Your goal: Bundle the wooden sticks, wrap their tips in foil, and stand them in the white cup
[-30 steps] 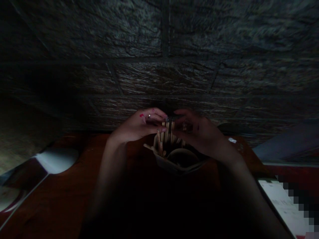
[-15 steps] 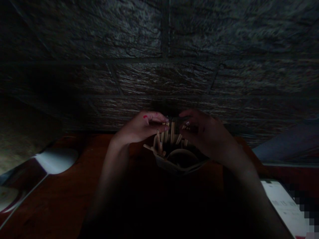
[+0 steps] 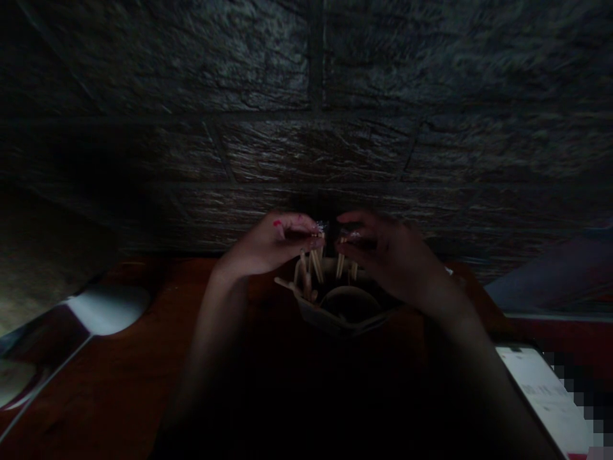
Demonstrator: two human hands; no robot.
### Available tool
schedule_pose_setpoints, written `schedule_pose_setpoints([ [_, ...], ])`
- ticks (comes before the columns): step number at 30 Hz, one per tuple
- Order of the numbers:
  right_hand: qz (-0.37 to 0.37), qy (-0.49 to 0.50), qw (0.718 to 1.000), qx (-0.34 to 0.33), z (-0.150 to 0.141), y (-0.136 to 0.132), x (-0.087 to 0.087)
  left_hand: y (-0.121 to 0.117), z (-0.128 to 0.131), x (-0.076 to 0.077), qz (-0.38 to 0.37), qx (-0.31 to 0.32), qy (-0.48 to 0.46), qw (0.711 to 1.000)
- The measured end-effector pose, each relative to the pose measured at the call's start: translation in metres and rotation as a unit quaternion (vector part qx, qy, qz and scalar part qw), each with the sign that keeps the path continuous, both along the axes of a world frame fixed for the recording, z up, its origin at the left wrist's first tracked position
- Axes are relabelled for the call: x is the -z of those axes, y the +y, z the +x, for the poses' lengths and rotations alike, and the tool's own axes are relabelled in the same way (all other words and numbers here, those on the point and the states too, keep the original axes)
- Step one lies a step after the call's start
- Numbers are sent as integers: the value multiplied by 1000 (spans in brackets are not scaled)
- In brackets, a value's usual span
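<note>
A pale, wide-mouthed container (image 3: 330,316) stands by the wall with thin wooden chopsticks in it. Inside it, a curved rim (image 3: 352,291) bounds a dark front part. My left hand (image 3: 287,239), with red marks near the thumb, pinches a few chopsticks (image 3: 317,265) by their upper ends at the back left. Across a small gap, my right hand (image 3: 378,246) has its fingers closed around the tops of other chopsticks (image 3: 340,265). Thicker light-brown sticks (image 3: 305,281) lean in the left corner, one poking out over the rim. Dim light hides the container's inside.
A rough brick-patterned wall (image 3: 311,147) rises right behind the container. The brown wooden table (image 3: 105,383) carries a white rounded object (image 3: 112,310) at left. A lit screen (image 3: 541,390) lies at lower right, and a small white scrap (image 3: 449,271) lies beyond my right forearm.
The chopsticks bunched between my hands have been parted into a left and a right group. My right hand moved slightly right, then back toward the left; the container stays in place.
</note>
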State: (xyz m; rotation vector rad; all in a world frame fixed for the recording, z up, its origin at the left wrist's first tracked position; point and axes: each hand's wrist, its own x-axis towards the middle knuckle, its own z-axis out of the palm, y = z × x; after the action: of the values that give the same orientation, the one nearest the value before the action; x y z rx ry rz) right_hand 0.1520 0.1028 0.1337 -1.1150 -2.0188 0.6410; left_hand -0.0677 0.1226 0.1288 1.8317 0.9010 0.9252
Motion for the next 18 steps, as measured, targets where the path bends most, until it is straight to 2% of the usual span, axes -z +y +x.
schedule_pose_setpoints([
  [4,8,-33,999,-17,-1,-1,1,-1,1,0,5,-4,11,1000],
  [8,117,-21,992,30,-5,-11,-7,-2,1,-3,14,2,15,1000],
  [10,170,-24,985,31,-9,-17,-13,-2,0,-5,16,8,19,1000],
  [15,195,-90,975,-65,-17,-21,-16,-3,-1,-8,41,11,39,998],
  [18,193,-128,969,-86,-20,-21,-13,-2,-2,-7,43,9,41,998],
])
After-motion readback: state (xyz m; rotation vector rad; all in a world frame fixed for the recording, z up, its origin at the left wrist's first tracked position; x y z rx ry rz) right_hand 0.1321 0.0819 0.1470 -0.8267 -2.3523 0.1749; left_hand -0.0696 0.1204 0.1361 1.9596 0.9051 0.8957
